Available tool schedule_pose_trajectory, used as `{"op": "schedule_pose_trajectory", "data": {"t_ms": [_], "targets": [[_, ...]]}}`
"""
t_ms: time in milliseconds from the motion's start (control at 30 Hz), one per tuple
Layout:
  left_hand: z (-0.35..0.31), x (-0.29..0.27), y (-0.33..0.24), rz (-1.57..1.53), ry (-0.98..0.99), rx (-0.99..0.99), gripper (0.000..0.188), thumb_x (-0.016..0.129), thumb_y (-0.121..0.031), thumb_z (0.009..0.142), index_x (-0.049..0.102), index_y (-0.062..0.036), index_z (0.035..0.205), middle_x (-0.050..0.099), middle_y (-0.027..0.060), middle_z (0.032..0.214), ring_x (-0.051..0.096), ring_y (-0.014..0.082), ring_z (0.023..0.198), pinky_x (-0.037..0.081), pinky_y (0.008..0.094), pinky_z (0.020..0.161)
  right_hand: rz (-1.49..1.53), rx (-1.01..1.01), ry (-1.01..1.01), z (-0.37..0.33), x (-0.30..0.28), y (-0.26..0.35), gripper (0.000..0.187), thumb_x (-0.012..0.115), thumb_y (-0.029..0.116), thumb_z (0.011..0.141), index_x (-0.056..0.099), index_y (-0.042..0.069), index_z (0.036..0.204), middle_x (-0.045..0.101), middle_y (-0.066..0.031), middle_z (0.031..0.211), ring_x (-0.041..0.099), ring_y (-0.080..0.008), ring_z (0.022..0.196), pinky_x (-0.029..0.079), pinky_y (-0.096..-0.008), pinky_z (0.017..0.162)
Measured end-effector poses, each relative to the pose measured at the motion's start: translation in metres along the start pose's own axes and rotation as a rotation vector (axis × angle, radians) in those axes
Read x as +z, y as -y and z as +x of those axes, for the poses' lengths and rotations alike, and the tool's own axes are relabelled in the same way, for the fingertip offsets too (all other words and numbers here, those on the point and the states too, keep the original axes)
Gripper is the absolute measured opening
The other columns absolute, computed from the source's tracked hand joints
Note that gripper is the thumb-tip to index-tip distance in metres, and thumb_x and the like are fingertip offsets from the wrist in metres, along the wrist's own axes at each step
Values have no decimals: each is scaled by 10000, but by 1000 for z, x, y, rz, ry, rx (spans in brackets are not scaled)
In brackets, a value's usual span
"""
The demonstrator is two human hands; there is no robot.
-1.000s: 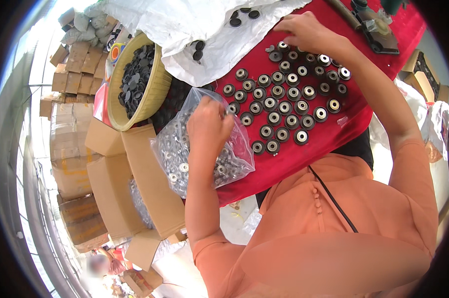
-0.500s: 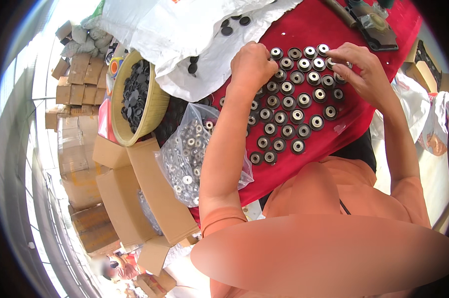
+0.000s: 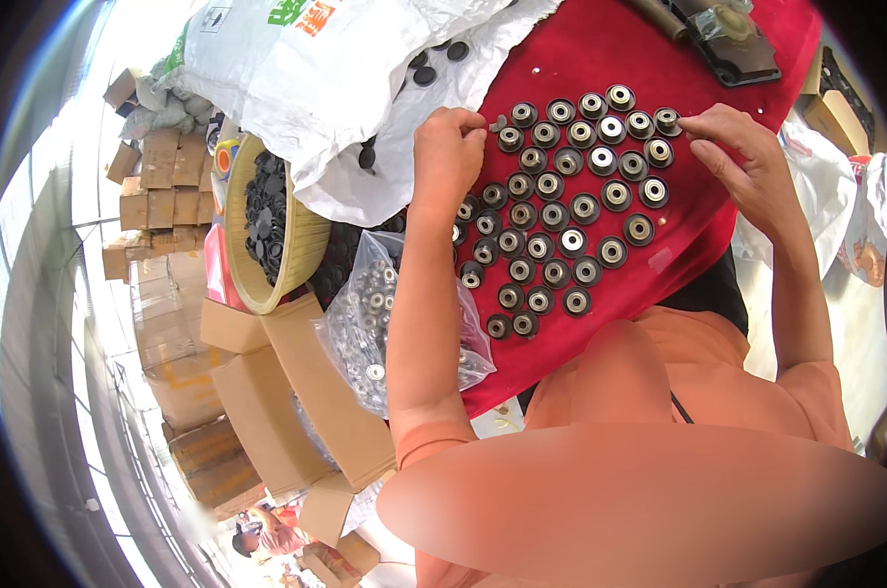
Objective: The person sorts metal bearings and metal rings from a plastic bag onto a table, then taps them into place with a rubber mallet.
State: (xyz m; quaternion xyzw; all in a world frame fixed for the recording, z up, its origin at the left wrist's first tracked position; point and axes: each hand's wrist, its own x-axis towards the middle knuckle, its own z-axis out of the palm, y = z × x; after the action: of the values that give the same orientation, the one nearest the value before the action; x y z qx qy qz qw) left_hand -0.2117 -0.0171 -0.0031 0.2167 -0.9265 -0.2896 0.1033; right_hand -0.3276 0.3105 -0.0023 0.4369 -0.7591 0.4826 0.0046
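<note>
Several round metal rollers with dark rims and ring-shaped bearings in the middle (image 3: 602, 160) stand in loose rows on a red cloth (image 3: 693, 201). My left hand (image 3: 447, 155) is closed at the far left corner of these rows. Right by its fingertips is a small grey piece (image 3: 498, 123), and whether it is pinched or only lies there is unclear. At the far right corner, my right hand (image 3: 745, 155) has its thumb and forefinger apart. Its forefinger tip is at the edge of the end roller (image 3: 667, 122).
Left of the rows lie a clear bag of small metal parts (image 3: 375, 304) and an opened carton (image 3: 331, 377). A yellow basket (image 3: 306, 240) holds black discs. White sacking (image 3: 341, 118) covers the far left, and a dark metal tool (image 3: 733, 49) sits at the far right. Stacked cartons (image 3: 174, 206) stand beyond.
My left hand has drawn away to the left from the rollers' far edge. The right hand has shifted slightly right and down, uncovering rollers in the far right corner. The whole view has shifted a little.
</note>
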Motion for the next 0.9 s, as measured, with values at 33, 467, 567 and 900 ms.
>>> {"op": "schedule_pose_trajectory", "data": {"t_ms": [33,467,567,900], "targets": [[5,3,3,36,-7,49,156,693,-73,776,742,-17,914,671,185,936,661,344,890,523,407,814,14,19,-8,-2,0,0,180,659,60,877,685,1,1045,659,-88,877,619,-219,836,444,-298,791],[16,10,8,87,66,-48,136,749,-62,743,716,9,855,688,108,780,650,194,703,511,315,659,5,58,-28,-19,10,-6,164,657,27,872,685,-5,1031,645,-94,875,611,-220,820,446,-304,779],[4,-6,4,45,73,-26,137,737,-116,771,704,5,826,670,74,699,609,132,648,482,284,607,4,67,-8,-21,9,-6,163,659,28,869,687,0,1027,645,-94,869,609,-219,808,444,-305,772],[-239,-102,-47,-46,266,-171,83,697,31,749,661,-8,813,613,78,709,592,199,629,466,314,592,-93,1,-133,-14,9,-25,167,673,53,863,697,27,1027,664,-76,866,615,-218,786,434,-312,751]]}}
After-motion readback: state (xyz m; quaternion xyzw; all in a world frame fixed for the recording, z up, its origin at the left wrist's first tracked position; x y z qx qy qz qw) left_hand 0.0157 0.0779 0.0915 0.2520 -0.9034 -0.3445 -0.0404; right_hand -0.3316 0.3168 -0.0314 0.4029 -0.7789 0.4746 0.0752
